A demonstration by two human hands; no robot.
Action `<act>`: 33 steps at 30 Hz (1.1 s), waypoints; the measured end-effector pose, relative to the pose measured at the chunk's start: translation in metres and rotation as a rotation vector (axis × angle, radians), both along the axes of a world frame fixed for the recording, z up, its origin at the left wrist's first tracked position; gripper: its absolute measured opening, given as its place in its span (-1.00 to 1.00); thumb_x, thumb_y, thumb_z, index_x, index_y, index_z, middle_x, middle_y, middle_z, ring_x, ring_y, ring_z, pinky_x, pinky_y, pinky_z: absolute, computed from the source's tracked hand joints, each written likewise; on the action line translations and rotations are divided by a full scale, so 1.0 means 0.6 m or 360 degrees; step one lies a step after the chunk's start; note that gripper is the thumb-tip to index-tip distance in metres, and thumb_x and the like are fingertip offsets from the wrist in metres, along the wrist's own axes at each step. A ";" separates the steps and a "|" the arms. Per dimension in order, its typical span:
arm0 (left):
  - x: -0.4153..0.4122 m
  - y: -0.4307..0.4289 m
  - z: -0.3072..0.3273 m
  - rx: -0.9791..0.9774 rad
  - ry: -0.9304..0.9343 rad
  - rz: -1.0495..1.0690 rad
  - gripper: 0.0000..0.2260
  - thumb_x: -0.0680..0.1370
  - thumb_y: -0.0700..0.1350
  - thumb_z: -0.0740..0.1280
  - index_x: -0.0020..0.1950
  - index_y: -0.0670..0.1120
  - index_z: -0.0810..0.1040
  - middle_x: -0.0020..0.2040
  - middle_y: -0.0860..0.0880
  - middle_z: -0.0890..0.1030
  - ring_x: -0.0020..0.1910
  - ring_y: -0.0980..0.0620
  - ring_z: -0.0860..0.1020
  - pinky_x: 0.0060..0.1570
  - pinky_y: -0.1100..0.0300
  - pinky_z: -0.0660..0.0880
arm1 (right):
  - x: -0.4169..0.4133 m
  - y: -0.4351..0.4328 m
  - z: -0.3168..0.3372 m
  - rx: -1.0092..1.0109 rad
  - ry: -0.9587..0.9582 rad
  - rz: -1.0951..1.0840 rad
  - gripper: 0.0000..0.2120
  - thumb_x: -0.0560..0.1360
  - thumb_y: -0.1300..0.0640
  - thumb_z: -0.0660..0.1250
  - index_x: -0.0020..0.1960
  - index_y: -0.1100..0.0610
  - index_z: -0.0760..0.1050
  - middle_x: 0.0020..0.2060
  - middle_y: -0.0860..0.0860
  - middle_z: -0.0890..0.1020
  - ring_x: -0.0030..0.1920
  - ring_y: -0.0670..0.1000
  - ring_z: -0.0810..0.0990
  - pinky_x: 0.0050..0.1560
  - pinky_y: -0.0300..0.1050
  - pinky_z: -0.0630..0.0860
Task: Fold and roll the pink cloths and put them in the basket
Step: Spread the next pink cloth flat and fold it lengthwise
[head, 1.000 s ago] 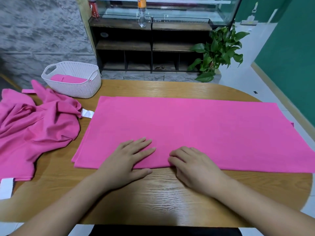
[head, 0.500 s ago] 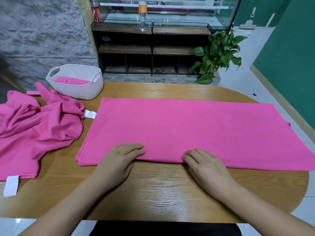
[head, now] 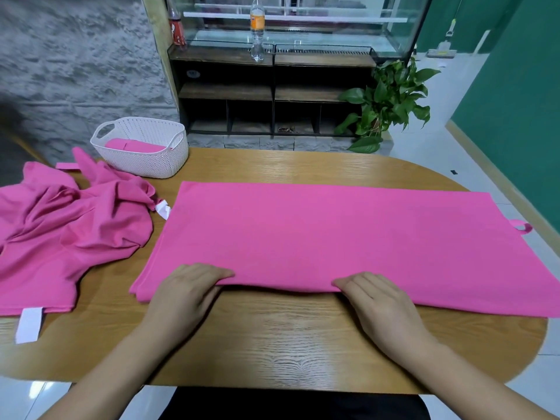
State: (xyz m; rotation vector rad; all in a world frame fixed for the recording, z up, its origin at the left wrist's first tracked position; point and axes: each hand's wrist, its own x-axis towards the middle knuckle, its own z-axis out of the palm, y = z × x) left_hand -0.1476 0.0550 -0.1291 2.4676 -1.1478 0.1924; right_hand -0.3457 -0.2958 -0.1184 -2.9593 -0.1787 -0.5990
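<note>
A folded pink cloth point(head: 333, 234) lies flat across the wooden table point(head: 288, 344). My left hand point(head: 185, 295) and my right hand point(head: 378, 301) both pinch its near edge, fingers curled onto the hem, which bulges up slightly between them. A white woven basket point(head: 151, 159) stands at the back left with one rolled pink cloth point(head: 130, 146) inside. A crumpled heap of pink cloths point(head: 60, 231) with white tags lies on the left of the table.
Behind the table stand a dark shelf unit point(head: 272, 92) with bottles on top and a potted green plant point(head: 385, 104). The table's right end curves off toward a tiled floor and a green wall.
My hands slid apart along the near edge and went from lying flat on the cloth to curling onto its hem. The edge now lifts a little between them.
</note>
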 end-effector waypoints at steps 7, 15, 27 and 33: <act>0.039 -0.024 0.028 -0.0104 -0.0115 0.0084 -0.71 0.63 0.10 0.24 0.15 0.00 0.67 0.03 0.07 0.68 0.06 -0.05 0.62 0.03 0.01 0.47 | 0.051 -0.028 0.029 -0.0011 -0.0335 -0.0064 -0.79 0.72 0.09 0.30 0.12 0.19 0.66 -0.18 0.06 0.58 -0.17 0.19 0.57 -0.17 0.12 0.55; 0.160 -0.108 0.096 -0.0135 -0.0351 0.0112 -0.70 0.65 0.10 0.25 0.10 -0.06 0.67 -0.03 -0.03 0.68 -0.02 -0.16 0.63 -0.11 -0.02 0.40 | 0.182 -0.097 0.085 -0.0051 -0.0477 -0.0137 -0.79 0.72 0.07 0.31 0.13 0.19 0.64 -0.12 0.11 0.65 -0.10 0.23 0.62 -0.09 0.17 0.57; 0.336 -0.212 0.076 -0.0094 -0.0175 0.0240 -0.83 0.62 0.05 0.41 -0.08 0.00 0.57 -0.18 0.02 0.53 -0.08 -0.18 0.59 -0.09 -0.08 0.50 | 0.389 -0.177 0.083 0.0064 -0.0102 -0.0317 -0.80 0.68 -0.05 0.30 0.03 0.06 0.59 -0.14 0.01 0.68 -0.09 0.17 0.64 -0.21 0.02 0.50; 0.355 -0.202 0.021 -0.0135 -0.0081 0.0288 -0.88 0.61 0.03 0.44 -0.01 0.00 0.61 -0.11 0.00 0.56 -0.06 -0.17 0.55 -0.06 -0.10 0.51 | 0.410 -0.195 0.015 0.0274 -0.0039 -0.0314 -0.72 0.67 -0.13 0.31 0.01 0.07 0.60 -0.18 -0.02 0.63 -0.13 0.13 0.61 -0.23 0.04 0.53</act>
